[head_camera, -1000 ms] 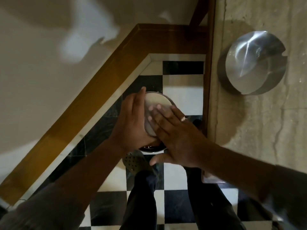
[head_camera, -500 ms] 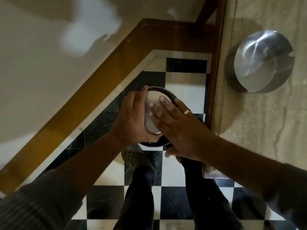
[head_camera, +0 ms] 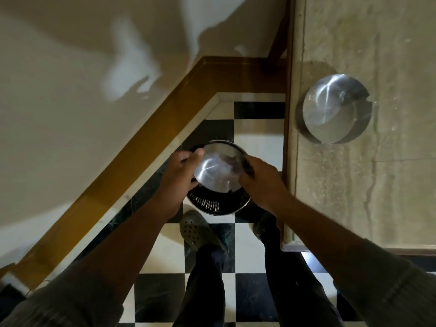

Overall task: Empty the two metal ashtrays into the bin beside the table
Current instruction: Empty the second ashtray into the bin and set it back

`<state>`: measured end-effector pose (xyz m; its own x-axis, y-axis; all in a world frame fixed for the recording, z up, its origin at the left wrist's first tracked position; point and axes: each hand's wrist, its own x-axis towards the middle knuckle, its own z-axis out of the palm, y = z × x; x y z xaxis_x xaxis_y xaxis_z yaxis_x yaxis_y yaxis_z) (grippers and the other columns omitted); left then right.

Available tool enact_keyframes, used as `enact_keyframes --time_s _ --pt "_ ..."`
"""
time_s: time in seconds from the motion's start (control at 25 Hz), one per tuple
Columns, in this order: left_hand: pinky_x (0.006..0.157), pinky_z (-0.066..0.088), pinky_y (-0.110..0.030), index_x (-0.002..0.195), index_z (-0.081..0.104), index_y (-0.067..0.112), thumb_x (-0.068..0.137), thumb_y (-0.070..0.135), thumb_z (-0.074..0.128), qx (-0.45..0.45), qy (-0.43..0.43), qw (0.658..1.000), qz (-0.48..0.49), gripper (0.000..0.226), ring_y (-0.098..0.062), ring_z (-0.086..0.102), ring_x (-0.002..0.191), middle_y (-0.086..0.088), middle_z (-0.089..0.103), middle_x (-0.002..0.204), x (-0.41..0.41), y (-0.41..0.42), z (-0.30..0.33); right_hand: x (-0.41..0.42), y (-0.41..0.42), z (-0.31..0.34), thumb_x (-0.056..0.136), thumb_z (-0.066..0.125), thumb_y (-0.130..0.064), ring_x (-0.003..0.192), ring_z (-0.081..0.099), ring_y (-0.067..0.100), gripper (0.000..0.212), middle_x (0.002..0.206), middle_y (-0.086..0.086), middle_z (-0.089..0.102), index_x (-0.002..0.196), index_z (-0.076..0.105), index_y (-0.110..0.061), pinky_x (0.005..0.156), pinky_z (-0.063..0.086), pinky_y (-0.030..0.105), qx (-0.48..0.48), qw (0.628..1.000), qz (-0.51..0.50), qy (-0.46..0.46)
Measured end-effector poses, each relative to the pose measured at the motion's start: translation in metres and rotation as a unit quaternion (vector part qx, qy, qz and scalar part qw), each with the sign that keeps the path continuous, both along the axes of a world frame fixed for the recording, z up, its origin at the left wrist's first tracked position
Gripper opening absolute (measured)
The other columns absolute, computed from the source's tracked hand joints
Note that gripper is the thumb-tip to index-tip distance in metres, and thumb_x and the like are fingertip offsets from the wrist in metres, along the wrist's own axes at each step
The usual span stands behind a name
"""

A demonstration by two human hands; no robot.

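Note:
I hold a round metal ashtray (head_camera: 218,169) upside down over the bin (head_camera: 212,204), a dark perforated basket with a metal rim standing on the floor. My left hand (head_camera: 181,173) grips the ashtray's left edge and my right hand (head_camera: 260,180) grips its right edge. The ashtray's shiny base faces up at me and hides most of the bin's opening. A second metal ashtray (head_camera: 335,109) sits upside down on the stone table (head_camera: 389,173) at the right, apart from both hands.
The bin stands on a black-and-white chequered floor (head_camera: 257,142) between a wooden skirting board (head_camera: 146,147) on the left and the table's edge (head_camera: 289,138) on the right. My two feet in clogs (head_camera: 198,230) stand just behind the bin.
My right hand has slid off the ashtray's base to its right edge, so the base now shows. My left hand has shifted to the left rim. The view has pulled back.

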<state>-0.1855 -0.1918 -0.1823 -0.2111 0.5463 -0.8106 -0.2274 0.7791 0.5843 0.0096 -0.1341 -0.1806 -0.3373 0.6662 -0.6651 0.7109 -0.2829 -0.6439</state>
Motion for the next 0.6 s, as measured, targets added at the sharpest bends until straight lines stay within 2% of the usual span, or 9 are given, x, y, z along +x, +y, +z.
enact_keyframes --time_s 0.08,0.16,0.28,0.4,0.52,0.6 --pt "0.080 0.054 -0.034 0.125 0.056 0.030 0.095 0.051 0.051 -0.038 -0.021 0.998 0.042 0.037 -0.024 0.065 0.115 -0.008 0.064 0.132 0.004 -0.004 0.009 -0.003 -0.005 -0.005 0.095 0.052 -0.006 0.109 0.063 0.029 0.032 0.120 0.015 0.067 0.125 0.062 -0.005 0.093 0.057 0.041 -0.106 0.987 -0.116 0.013" --pt "0.081 0.055 -0.040 0.140 0.051 0.027 0.099 0.044 0.049 -0.083 -0.051 0.993 0.068 0.044 -0.028 0.061 0.120 -0.009 0.060 0.138 0.012 -0.006 0.017 -0.003 -0.009 -0.009 0.097 0.052 -0.006 0.108 0.066 0.036 0.024 0.119 0.023 0.068 0.116 0.066 0.000 0.095 0.057 0.053 -0.170 0.969 -0.181 0.008" --pt "0.082 0.056 -0.046 0.144 0.048 0.028 0.098 0.043 0.051 -0.107 -0.060 0.989 0.085 0.048 -0.034 0.055 0.127 -0.012 0.056 0.143 0.024 -0.004 0.035 0.001 -0.009 0.004 0.098 0.051 -0.006 0.106 0.066 0.037 0.025 0.118 0.024 0.066 0.116 0.065 0.002 0.092 0.059 0.053 -0.187 0.959 -0.215 -0.009" --pt "0.076 0.059 -0.043 0.136 0.056 0.027 0.096 0.045 0.051 -0.092 -0.053 0.990 0.090 0.044 -0.029 0.062 0.118 -0.010 0.063 0.135 0.031 0.006 0.059 0.006 0.001 0.026 0.096 0.050 -0.005 0.104 0.066 0.036 0.028 0.115 0.022 0.065 0.119 0.064 0.003 0.086 0.061 0.053 -0.144 0.967 -0.212 -0.010" --pt "0.083 0.060 -0.049 0.130 0.058 0.024 0.096 0.045 0.052 -0.058 -0.050 0.993 0.095 0.040 -0.027 0.062 0.116 -0.009 0.063 0.133 0.035 0.022 0.090 0.017 0.018 0.056 0.095 0.050 -0.006 0.093 0.070 0.032 0.025 0.106 0.022 0.068 0.108 0.067 0.005 0.078 0.064 0.051 -0.091 0.974 -0.207 0.015" --pt "0.081 0.061 -0.048 0.122 0.060 0.027 0.096 0.045 0.051 -0.030 -0.045 0.994 0.091 0.032 -0.025 0.062 0.113 -0.008 0.063 0.130 0.045 0.040 0.114 0.030 0.033 0.077 0.094 0.050 -0.007 0.089 0.072 0.033 0.024 0.101 0.024 0.071 0.102 0.069 0.006 0.077 0.064 0.051 -0.051 0.975 -0.213 0.028"
